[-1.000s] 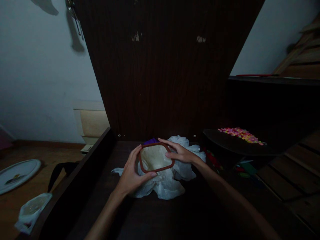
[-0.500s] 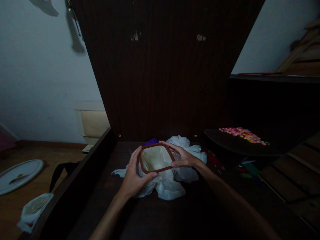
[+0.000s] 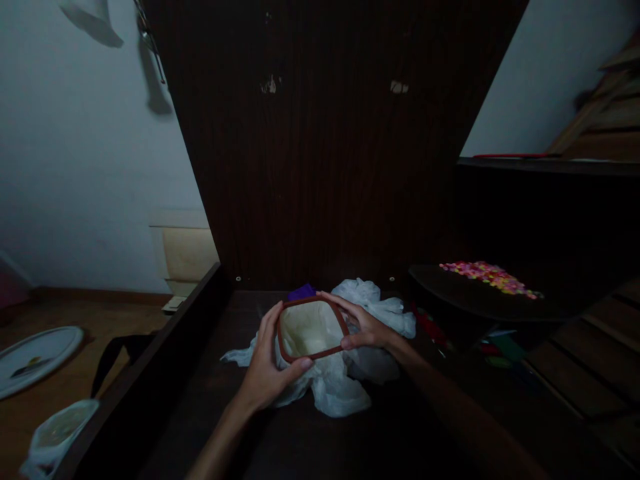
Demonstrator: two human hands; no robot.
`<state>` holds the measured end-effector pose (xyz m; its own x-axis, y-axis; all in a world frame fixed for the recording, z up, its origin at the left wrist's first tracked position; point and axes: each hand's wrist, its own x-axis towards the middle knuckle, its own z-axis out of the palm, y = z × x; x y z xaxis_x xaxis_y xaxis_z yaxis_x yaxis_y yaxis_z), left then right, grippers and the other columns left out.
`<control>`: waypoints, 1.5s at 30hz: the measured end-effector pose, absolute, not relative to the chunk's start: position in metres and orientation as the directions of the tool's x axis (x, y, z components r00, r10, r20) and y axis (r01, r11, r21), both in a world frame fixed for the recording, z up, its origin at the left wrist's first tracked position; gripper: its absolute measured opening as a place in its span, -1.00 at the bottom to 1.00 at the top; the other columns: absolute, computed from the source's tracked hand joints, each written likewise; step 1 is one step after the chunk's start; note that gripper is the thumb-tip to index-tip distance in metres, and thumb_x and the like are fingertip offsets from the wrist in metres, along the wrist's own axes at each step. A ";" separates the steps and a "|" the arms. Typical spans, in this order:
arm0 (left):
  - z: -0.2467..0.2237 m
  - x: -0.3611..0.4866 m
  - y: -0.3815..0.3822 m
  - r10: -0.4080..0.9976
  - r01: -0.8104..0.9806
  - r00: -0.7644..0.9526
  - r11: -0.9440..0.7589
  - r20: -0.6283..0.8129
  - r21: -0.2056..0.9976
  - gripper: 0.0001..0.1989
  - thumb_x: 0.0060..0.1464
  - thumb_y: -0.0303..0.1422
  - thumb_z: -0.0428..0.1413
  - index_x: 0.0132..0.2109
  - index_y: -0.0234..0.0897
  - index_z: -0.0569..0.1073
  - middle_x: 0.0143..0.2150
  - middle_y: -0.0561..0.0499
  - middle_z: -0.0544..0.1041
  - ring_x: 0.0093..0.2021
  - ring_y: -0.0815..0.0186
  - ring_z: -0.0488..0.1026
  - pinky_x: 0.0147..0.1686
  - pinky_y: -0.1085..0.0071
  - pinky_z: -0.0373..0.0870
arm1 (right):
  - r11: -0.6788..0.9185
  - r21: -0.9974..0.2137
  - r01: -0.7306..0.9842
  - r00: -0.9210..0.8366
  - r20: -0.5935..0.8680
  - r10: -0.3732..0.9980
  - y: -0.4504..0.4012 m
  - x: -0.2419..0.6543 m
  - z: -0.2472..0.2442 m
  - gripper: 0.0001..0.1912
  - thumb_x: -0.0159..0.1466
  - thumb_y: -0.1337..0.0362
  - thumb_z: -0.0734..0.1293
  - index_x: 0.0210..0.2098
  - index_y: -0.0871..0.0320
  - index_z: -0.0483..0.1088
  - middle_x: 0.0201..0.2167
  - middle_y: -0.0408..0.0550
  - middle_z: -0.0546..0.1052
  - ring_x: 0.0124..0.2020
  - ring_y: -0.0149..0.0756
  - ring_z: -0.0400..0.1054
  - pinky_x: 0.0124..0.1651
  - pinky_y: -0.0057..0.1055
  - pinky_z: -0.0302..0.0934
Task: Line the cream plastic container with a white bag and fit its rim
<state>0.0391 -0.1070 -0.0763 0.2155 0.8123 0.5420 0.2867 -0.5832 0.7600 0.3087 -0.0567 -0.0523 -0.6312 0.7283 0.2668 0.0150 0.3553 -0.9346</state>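
Left hand (image 3: pixel 265 373) and right hand (image 3: pixel 367 328) both gripping a brown frame (image 3: pixel 327 352), rounded square, one hand per side. Left fingers along the left edge, thumb on the near edge; right fingers reach the far edge, thumb at the near right corner. Frame sits mid-view over the worktop (image 3: pixel 295 447); can't tell if it bears on the surface or is held just above.

Pale lining (image 3: pixel 303 330) shows inside the frame; looks like thin plastic, material not certain. White plastic bag (image 3: pixel 343 397) bunched below, near side. More white plastic (image 3: pixel 375 303) behind the right hand, maybe the same bag. Purple item (image 3: pixel 301 292) just beyond the far edge, partly hidden.

Handling, my judgement: keep the two-sided hold, equal pressure, so the rim doesn't twist. Thumbs best on the rim only, clear of the lining, or it could get dragged out of place. Hold the frame level. Thin plastic likely slips and creases, so ease it rather than tug. Watch loose folds under the left thumb; they could snag.
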 end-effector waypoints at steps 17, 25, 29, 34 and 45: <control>-0.094 0.048 -0.106 0.784 0.333 0.185 -0.618 0.593 0.713 -0.20 0.23 0.01 0.06 0.45 -0.18 -0.04 0.42 -0.28 0.06 0.43 -0.12 0.05 0.35 -0.17 0.07 | 0.315 -0.949 -0.008 -0.572 0.263 0.777 -0.071 0.299 -0.055 0.19 -0.05 -0.17 0.56 0.44 -0.03 0.05 0.42 0.09 0.17 0.42 0.10 0.04 0.43 -0.01 -0.11; -0.089 0.027 -0.098 0.834 0.399 0.258 -0.552 0.488 0.732 -0.26 0.29 -0.07 0.03 0.47 -0.15 -0.05 0.51 -0.24 0.01 0.49 -0.10 -0.03 0.39 -0.18 0.00 | 0.392 -0.914 0.104 -0.504 0.291 0.813 -0.080 0.303 -0.062 0.16 -0.01 -0.19 0.54 0.43 0.02 0.04 0.45 0.14 0.09 0.45 0.09 -0.04 0.43 0.04 -0.11; -0.077 0.015 -0.092 0.851 0.455 0.201 -0.519 0.485 0.724 -0.42 0.32 -0.10 0.00 0.38 -0.19 0.16 0.43 -0.23 0.19 0.45 -0.02 0.10 0.38 -0.13 0.07 | 0.497 -0.813 0.303 -0.436 0.345 0.831 -0.096 0.306 -0.061 -0.10 0.19 -0.08 0.45 0.40 0.04 0.10 0.41 0.17 0.14 0.37 0.07 0.09 0.20 -0.05 0.25; -0.060 0.008 -0.081 0.821 0.517 0.131 -0.535 0.556 0.668 -0.61 0.31 -0.13 0.03 0.16 -0.21 0.38 0.24 -0.18 0.43 0.28 0.05 0.35 0.29 -0.04 0.26 | 0.508 -0.744 0.434 -0.334 0.390 0.858 -0.118 0.300 -0.060 -0.31 0.24 0.15 0.44 0.31 0.05 0.20 0.25 0.16 0.31 0.07 -0.08 0.36 -0.10 -0.21 0.41; 0.007 0.042 -0.105 0.768 0.566 0.451 -0.640 0.455 0.520 -0.72 0.29 -0.16 0.06 -0.07 -0.22 0.54 -0.09 -0.09 0.62 -0.06 0.14 0.56 -0.02 0.24 0.47 | 0.375 -0.863 0.339 -0.096 0.365 0.926 -0.130 0.273 -0.084 -0.59 0.24 0.24 0.35 0.06 0.08 0.24 -0.42 -0.18 0.41 -0.42 -0.32 0.38 -0.36 -0.35 0.31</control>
<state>0.0421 -0.1049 0.0072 0.4507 0.7681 0.4548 0.5661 -0.6399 0.5197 0.2729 -0.1295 -0.0836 -0.0961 0.9262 0.3646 0.3388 0.3749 -0.8630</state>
